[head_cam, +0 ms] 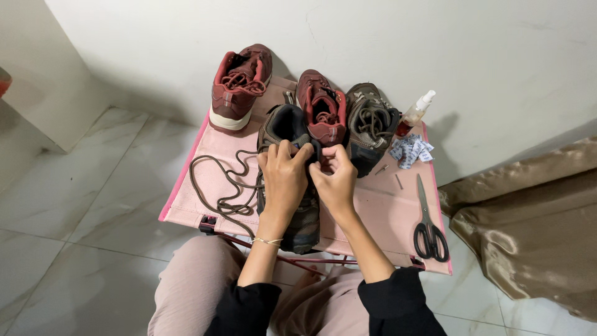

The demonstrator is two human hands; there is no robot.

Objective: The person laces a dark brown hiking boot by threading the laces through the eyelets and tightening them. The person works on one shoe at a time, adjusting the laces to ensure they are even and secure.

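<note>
Brown shoe [292, 205] under left hand [283, 177], right hand [336, 180] at its tongue

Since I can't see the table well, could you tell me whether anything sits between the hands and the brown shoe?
Nothing does: the left hand and right hand already rest on the brown shoe; its loose lace trails off to the left.

We're looking down at a small pink folding table [385, 205] with a dark brown shoe [292, 180] lying toe toward us. Our left hand [283, 174] and right hand [336, 177] both pinch at its tongue area, and its long brown lace [217, 180] trails loose to the left. Behind sit two maroon shoes [239, 84] [323, 109] and another brown shoe [370, 124]. On the right there's a spray bottle [415, 113], some patterned wrappers [411, 150] and black scissors [428, 224].
</note>
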